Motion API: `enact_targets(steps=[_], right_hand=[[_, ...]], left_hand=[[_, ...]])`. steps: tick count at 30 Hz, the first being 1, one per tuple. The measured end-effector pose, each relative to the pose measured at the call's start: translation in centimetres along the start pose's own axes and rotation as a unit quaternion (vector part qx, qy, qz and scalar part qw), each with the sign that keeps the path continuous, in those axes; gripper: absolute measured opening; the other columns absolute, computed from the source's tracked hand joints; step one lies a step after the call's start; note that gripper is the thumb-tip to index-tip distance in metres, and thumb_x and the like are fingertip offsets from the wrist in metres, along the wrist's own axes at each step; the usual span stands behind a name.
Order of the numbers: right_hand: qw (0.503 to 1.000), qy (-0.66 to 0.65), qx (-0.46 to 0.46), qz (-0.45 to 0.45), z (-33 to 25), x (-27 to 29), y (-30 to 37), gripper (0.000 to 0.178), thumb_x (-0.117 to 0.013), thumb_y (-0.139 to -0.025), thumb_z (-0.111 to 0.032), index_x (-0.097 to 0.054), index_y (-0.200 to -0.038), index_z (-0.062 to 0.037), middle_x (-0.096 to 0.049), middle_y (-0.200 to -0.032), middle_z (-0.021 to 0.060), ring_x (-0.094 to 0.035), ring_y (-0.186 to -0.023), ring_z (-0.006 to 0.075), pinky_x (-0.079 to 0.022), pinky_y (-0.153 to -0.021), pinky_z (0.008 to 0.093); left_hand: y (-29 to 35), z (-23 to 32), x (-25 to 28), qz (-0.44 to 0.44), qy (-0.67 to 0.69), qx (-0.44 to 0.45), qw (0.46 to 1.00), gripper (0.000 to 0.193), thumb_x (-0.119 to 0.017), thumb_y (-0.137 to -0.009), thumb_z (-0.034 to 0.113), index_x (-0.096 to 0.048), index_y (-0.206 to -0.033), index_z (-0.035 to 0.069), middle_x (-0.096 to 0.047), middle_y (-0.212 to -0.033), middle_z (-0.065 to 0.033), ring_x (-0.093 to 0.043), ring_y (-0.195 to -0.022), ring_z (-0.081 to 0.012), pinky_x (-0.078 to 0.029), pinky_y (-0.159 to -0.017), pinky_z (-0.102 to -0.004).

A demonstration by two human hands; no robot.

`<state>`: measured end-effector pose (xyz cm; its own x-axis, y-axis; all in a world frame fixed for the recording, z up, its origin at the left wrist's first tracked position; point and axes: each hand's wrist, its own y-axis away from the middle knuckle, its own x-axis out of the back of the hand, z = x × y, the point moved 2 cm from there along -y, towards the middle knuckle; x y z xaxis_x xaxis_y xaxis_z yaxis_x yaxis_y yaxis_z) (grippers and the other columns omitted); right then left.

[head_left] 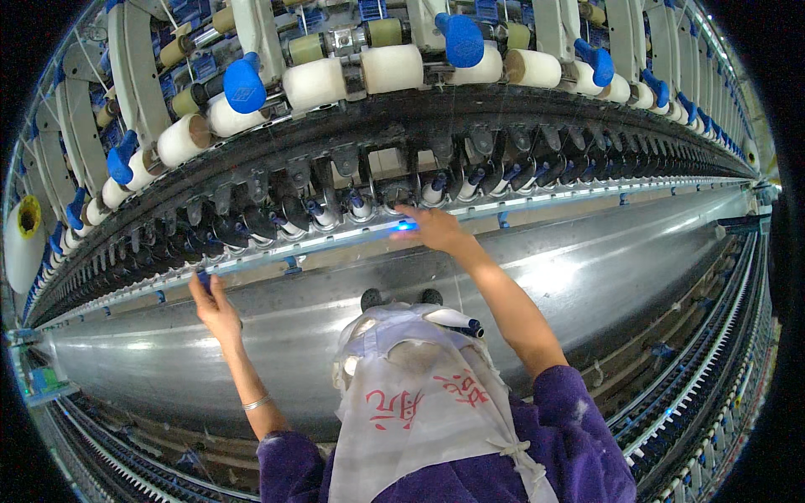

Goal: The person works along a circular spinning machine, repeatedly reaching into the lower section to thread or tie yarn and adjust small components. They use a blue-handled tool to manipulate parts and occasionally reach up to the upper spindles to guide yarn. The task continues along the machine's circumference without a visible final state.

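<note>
My left hand (218,314) is closed round a small dark-blue tube (203,280), just below the spindle rail at the left. Its fingers hide most of the tube. My right hand (434,229) reaches to the rail (335,228) near the middle of the spinning frame. Its fingers are stretched out and apart, with a blue light (406,225) glowing between them. One fingertip is at a spindle place between yarn bobbins; whether it touches is too small to tell. A bobbin with white yarn and a dark-blue tip (433,189) stands just right of that fingertip.
White rollers (392,69) and blue lever handles (463,40) line the frame above. A white apron (402,419) hangs over my front, with a white bobbin (453,319) at its top. Another machine row (688,369) runs behind me across the grey aisle floor (285,335).
</note>
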<state>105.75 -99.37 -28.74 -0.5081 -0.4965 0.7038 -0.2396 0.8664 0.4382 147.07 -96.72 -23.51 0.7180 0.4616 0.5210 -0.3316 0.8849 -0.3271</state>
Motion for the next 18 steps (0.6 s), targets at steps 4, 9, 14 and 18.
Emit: enact_targets(steps=[4,9,14,18], right_hand=[[0.997,0.067,0.028,-0.030,0.1,-0.1,-0.1,0.098,-0.050,-0.069,-0.077,-0.031,-0.141,-0.0144,-0.046,-0.133,0.0197,-0.047,-0.119,0.0376,-0.038,-0.099,0.0444],[0.998,0.046,-0.026,0.035,0.3,-0.7,0.0,0.089,-0.050,-0.075,-0.071,-0.032,-0.141,-0.0149,-0.055,-0.122,0.0204,-0.055,-0.109,0.0378,-0.045,-0.090,0.0454],[0.985,0.031,-0.069,0.157,-1.6,-0.8,-0.7,0.066,-0.047,-0.085,-0.060,-0.044,-0.132,-0.0135,-0.065,-0.093,0.0205,-0.063,-0.088,0.0371,-0.051,-0.075,0.0468],[0.976,0.054,-0.095,0.190,-2.3,-1.0,0.0,0.052,-0.047,-0.087,-0.053,-0.056,-0.118,-0.0127,-0.066,-0.084,0.0196,-0.065,-0.081,0.0362,-0.052,-0.068,0.0468]], left_hand=[[1.0,-1.6,-0.4,-0.031,0.059,0.018,0.998,0.031,-0.052,-0.095,0.016,-0.048,-0.121,0.002,-0.059,-0.091,-0.0051,-0.056,-0.084,-0.0108,-0.043,-0.076,-0.0228],[1.2,-1.9,-0.3,-0.034,0.054,0.014,0.998,0.027,-0.052,-0.094,0.016,-0.050,-0.118,0.002,-0.058,-0.090,-0.0041,-0.055,-0.081,-0.0109,-0.043,-0.075,-0.0234],[1.5,-1.5,-1.7,-0.068,0.041,0.018,0.997,0.023,-0.053,-0.094,0.018,-0.053,-0.111,0.003,-0.059,-0.087,-0.0032,-0.054,-0.080,-0.0092,-0.042,-0.072,-0.0231],[1.5,-1.2,-1.4,-0.048,0.037,0.013,0.998,0.022,-0.054,-0.093,0.016,-0.054,-0.111,0.003,-0.062,-0.091,-0.0051,-0.056,-0.082,-0.0110,-0.043,-0.073,-0.0249]])
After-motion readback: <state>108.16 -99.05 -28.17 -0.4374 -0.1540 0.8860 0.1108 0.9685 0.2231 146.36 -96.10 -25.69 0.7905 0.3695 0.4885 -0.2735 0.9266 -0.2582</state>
